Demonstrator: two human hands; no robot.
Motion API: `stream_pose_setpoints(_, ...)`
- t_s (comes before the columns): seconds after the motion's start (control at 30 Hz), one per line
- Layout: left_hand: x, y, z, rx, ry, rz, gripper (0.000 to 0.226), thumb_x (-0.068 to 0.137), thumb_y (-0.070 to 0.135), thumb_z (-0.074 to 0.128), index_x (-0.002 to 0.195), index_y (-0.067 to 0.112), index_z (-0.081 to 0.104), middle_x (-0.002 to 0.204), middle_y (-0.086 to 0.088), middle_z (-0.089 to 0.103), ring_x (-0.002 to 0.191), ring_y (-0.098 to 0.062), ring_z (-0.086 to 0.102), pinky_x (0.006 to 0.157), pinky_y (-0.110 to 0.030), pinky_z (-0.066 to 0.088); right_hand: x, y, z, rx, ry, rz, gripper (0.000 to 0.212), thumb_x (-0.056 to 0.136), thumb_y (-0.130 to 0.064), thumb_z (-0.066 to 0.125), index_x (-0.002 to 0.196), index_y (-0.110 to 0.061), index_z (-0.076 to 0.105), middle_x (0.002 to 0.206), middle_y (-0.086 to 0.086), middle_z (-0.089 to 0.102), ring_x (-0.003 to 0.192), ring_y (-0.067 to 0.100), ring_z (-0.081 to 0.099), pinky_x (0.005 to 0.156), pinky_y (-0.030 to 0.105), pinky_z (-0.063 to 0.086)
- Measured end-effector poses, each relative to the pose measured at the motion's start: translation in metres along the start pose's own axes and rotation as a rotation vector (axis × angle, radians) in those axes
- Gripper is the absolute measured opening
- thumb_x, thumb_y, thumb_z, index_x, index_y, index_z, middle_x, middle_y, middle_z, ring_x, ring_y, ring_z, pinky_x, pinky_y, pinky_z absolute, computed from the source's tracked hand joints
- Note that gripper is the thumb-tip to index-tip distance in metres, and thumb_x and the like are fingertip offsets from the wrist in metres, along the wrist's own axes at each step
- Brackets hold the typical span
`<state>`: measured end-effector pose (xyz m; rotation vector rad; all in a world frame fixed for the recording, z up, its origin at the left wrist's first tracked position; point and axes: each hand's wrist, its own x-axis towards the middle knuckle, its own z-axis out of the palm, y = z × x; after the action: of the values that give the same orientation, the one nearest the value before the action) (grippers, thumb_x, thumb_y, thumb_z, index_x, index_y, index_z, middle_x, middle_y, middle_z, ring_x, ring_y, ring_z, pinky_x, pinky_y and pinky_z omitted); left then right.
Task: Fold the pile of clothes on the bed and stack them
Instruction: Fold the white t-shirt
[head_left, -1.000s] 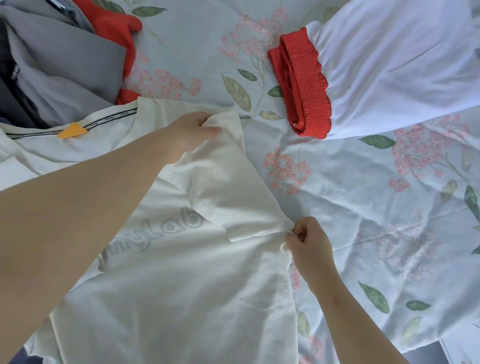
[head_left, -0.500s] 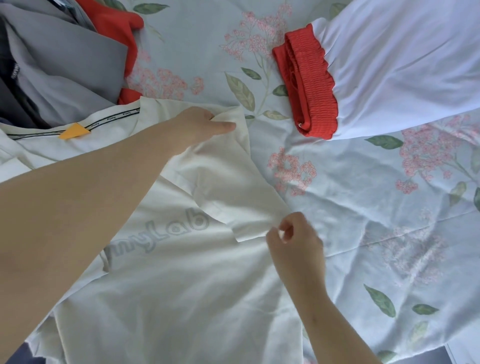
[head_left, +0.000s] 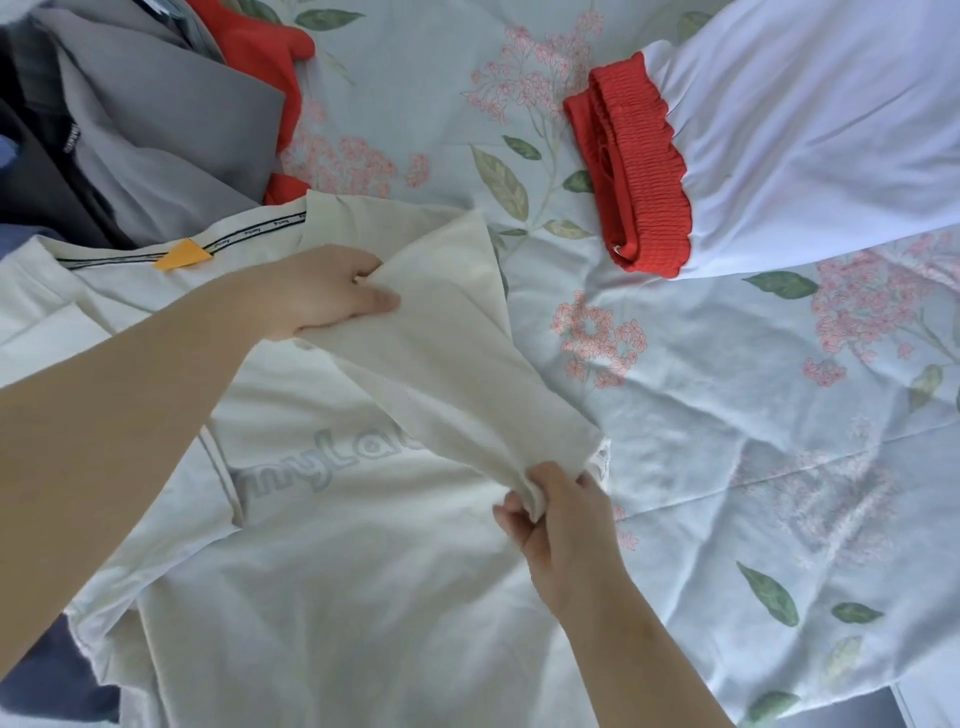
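One flowered bedsheet (head_left: 727, 415) spreads under everything. On it lies a cream T-shirt (head_left: 363, 571), flat, its long axis running near to far: collar at the far end, hem toward the person, grey lettering facing up. To the far right of the T-shirt sits a white garment (head_left: 810, 130) with a red waistband (head_left: 639, 171), apart from it. Beyond the T-shirt's collar a grey garment (head_left: 171, 130) is heaped, with a red garment (head_left: 260, 47) past that. The T-shirt's sleeve (head_left: 447, 353) slants across its chest. The left hand (head_left: 322, 291) grips the sleeve's far end, fingers curled on cloth; the right hand (head_left: 566, 535) pinches its near corner. An orange tag (head_left: 182, 256) sits at the collar
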<state>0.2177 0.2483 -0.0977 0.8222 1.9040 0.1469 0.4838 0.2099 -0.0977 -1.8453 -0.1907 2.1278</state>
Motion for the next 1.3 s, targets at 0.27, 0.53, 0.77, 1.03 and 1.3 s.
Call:
stream_pose_setpoints(0.27,0.0,-0.006,0.024,0.433,0.192,-0.023,0.031,0.08,0.035,0.069,0.099,0.017,0.054,0.081,0.004,0.051,0.085,-0.024,0.054,0.071,-0.033,0.043,0.002,0.021,-0.016,-0.608,0.062,0.08,0.013,0.08,-0.002,0.059,0.078,-0.008,0.047,0.063,0.005,0.053,0.041,0.011,0.04,0.042,0.018,0.028)
stream_pose_setpoints(0.53,0.037,0.052,0.048,-0.048,0.267,0.107,0.035,0.091,0.044,0.054,0.113,0.016,0.053,0.098,0.002,0.054,0.088,-0.018,0.052,0.064,-0.026,0.036,0.028,-0.022,-0.036,-1.132,0.262,-0.578,0.044,0.081,-0.011,0.063,0.118,-0.033,0.052,0.113,-0.007,0.046,0.105,0.017,0.047,0.09,0.03,0.04)
stream_pose_setpoints(0.77,0.041,0.038,0.039,-0.295,0.534,0.059,0.01,0.094,0.019,0.047,0.103,0.015,0.05,0.083,0.001,0.049,0.077,-0.022,0.048,0.058,-0.029,0.036,0.033,-0.023,-0.052,-0.945,0.232,-0.568,0.018,0.083,-0.008,0.061,0.087,-0.026,0.059,0.085,-0.01,0.063,0.081,0.008,0.057,0.066,0.004,0.038)
stream_pose_setpoints(1.03,0.028,0.07,0.081,0.531,0.435,0.288,0.028,0.099,0.038,0.036,0.111,0.018,0.053,0.092,-0.004,0.06,0.084,-0.024,0.056,0.055,-0.029,0.032,0.033,-0.031,-0.041,-0.934,0.182,-0.373,0.019,0.086,-0.04,0.061,0.087,-0.022,0.056,0.08,-0.008,0.06,0.076,0.008,0.056,0.063,0.021,0.041)
stream_pose_setpoints(1.3,0.042,0.072,0.078,0.302,0.412,0.091,0.015,0.087,0.023,0.054,0.085,0.016,0.041,0.072,0.003,0.046,0.085,-0.025,0.054,0.063,-0.03,0.034,0.036,-0.035,-0.05,-0.948,0.148,-0.467,0.014,0.092,-0.027,0.056,0.088,-0.014,0.056,0.072,-0.005,0.056,0.066,0.008,0.05,0.056,0.02,0.037)
